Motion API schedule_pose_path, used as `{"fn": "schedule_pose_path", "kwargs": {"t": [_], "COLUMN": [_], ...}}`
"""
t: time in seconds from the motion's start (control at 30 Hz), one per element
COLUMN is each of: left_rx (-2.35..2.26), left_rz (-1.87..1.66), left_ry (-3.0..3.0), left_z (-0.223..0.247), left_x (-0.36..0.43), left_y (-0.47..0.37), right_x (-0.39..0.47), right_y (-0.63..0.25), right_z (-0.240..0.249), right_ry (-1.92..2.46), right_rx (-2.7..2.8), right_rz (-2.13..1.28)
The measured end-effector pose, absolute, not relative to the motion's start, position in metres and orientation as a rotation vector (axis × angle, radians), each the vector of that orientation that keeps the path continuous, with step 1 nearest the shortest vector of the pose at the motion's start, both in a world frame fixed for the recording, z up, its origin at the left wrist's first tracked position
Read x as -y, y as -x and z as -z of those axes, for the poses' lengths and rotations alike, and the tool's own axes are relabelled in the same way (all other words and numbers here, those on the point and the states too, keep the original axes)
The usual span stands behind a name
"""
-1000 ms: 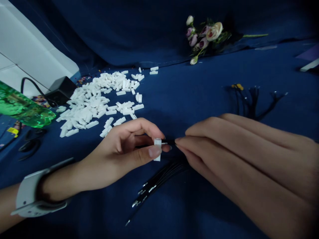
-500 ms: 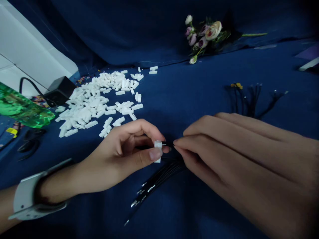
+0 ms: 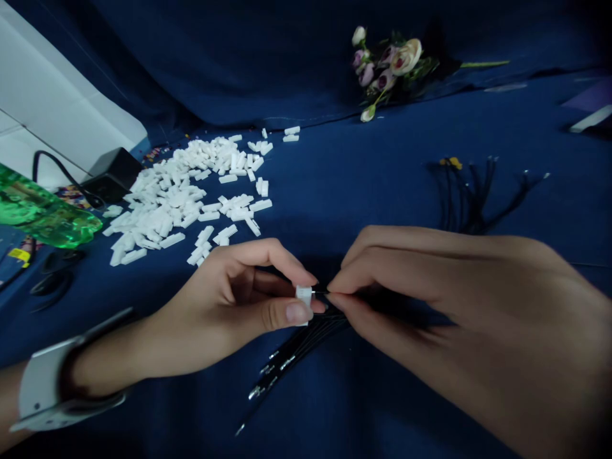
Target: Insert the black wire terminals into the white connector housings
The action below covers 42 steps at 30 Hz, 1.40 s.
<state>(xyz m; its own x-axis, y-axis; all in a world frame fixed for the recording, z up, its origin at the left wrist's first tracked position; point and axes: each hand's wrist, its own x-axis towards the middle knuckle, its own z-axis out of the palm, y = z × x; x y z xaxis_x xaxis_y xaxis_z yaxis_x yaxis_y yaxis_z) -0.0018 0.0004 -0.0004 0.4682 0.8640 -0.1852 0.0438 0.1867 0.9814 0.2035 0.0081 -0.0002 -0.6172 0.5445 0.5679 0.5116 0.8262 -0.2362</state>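
Between the thumb and fingers of my left hand [image 3: 258, 303] is a small white plastic connector housing [image 3: 303, 294], held upright. My right hand [image 3: 411, 293] pinches a thin black wire [image 3: 322, 292] close to its tip, and that tip meets the right side of the housing. How deep it sits inside I cannot tell. Beneath both hands lies a bundle of black wires [image 3: 291, 354] with bare metal terminals at their lower-left ends; its other end is hidden under my right hand.
Many white connector housings [image 3: 165, 201] are heaped at left. Beyond them are a black adapter box [image 3: 112, 172] and a green bottle [image 3: 57, 213]. More black wires [image 3: 471, 191] lie behind my right hand, by a yellow piece [image 3: 450, 163]. Artificial flowers [image 3: 404, 57] rest at the back.
My right hand has rotated and its fingertips have come closer to the housing, bringing the wire tip against it. My left hand and the housing appear slightly lower in view.
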Motion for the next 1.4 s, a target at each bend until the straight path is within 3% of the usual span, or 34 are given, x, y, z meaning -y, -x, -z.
{"fn": "schedule_pose_path", "kwargs": {"t": [0.6, 1.07, 1.4], "left_rx": [-0.984, -1.095, -1.03], "left_rz": [-0.727, -0.823, -0.79], "left_ry": [-1.194, -1.387, -1.258], "left_z": [-0.001, -0.001, -0.005], "left_x": [0.001, -0.006, -0.002], "left_y": [-0.003, -0.008, -0.003], "right_x": [0.009, 0.005, 0.004], "right_y": [-0.2, -0.201, -0.205], "right_z": [-0.008, 0.008, 0.007], "right_ry": [0.922, 0.699, 0.816], "right_rx": [2.388, 2.225, 2.326], "right_rz": [-0.113, -0.237, -0.055]}}
